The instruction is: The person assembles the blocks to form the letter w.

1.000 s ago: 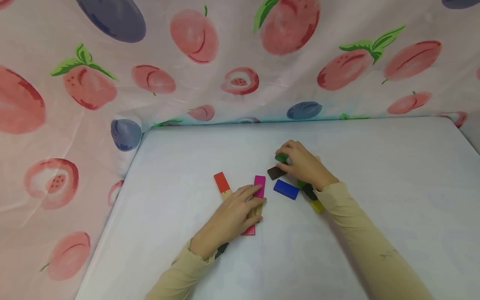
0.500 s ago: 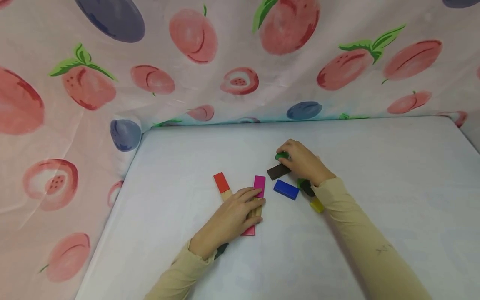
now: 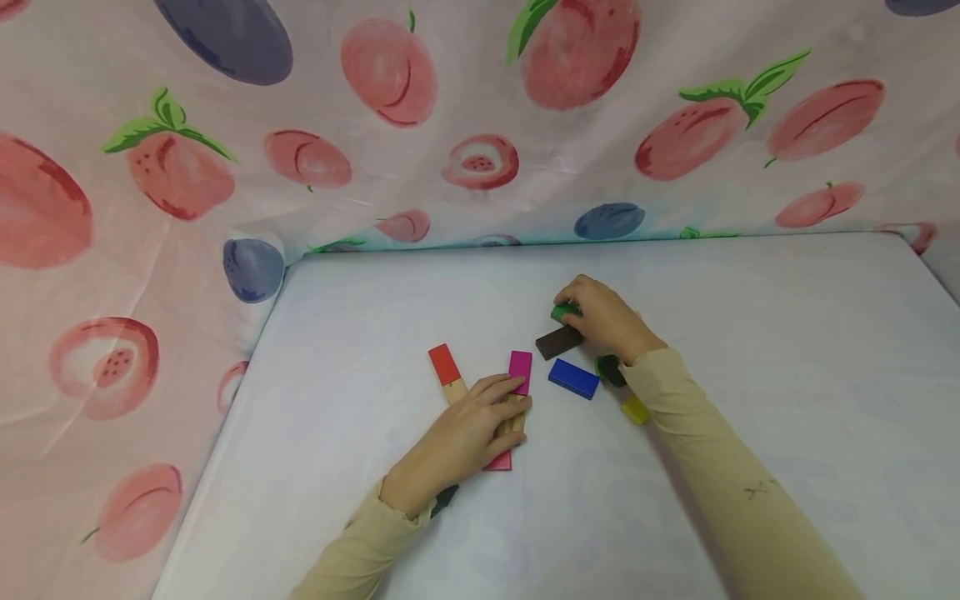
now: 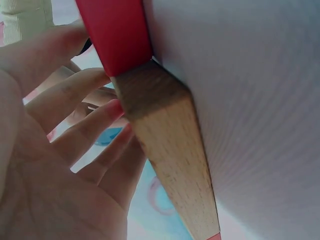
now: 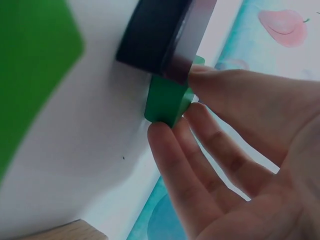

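My right hand point(image 3: 606, 323) pinches a small green block point(image 3: 565, 312) between thumb and fingers, just beyond a dark brown block point(image 3: 558, 342). In the right wrist view the green block point(image 5: 166, 100) sits at the fingertips, partly behind a dark block point(image 5: 155, 40). My left hand point(image 3: 459, 433) rests with extended fingers over a group of blocks, touching a magenta block point(image 3: 520, 372) and covering much of the plain wooden ones point(image 3: 518, 418). A pinkish-red block point(image 3: 498, 461) shows below its fingers. The left wrist view has a red block point(image 4: 117, 37) end to end with a wooden block point(image 4: 172, 155).
A blue block point(image 3: 573, 379) lies between the hands. Near the right sleeve are a black-and-green piece point(image 3: 611, 371) and a yellow block point(image 3: 634, 409). An orange-red block point(image 3: 444, 364) lies left of the magenta one. A dark piece point(image 3: 445, 500) shows beside the left wrist.
My right hand has shifted slightly away from me with the green block, uncovering more of the dark brown block. My left hand stays in place.
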{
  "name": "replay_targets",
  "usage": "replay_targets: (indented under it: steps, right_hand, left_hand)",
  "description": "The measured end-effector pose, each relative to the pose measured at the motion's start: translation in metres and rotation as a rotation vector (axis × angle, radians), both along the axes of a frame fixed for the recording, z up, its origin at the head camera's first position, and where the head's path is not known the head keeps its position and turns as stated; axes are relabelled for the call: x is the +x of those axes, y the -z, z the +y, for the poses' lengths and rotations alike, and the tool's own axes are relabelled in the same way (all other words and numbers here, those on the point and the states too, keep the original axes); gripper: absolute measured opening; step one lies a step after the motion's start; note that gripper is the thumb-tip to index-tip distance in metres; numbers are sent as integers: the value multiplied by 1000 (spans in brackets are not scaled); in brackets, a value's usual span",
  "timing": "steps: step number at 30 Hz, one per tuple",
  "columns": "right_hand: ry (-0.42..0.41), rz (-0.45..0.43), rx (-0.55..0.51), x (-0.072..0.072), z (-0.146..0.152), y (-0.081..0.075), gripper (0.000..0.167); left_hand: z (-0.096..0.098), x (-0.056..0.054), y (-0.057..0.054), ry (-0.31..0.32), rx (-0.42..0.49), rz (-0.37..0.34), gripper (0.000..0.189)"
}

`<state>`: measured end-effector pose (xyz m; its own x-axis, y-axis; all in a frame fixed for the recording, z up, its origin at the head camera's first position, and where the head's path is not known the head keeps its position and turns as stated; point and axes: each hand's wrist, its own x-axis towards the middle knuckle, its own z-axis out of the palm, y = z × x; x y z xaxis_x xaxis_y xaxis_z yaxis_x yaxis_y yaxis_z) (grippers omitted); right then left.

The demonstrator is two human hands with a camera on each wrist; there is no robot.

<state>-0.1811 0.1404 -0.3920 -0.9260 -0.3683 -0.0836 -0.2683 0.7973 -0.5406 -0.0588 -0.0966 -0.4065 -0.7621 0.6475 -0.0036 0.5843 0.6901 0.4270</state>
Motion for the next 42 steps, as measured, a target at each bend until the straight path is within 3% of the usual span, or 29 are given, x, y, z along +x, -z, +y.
replay_targets:
  steps: [28,42]
  right_hand:
    - [22,-25,-42,-3,-10,-1,26]
    - [-51,-44,-70,0,-29,2,26]
  left_hand:
    - [0,1,0,-2,-4,-7,46]
    - [1,1,0,1,19,-5,45]
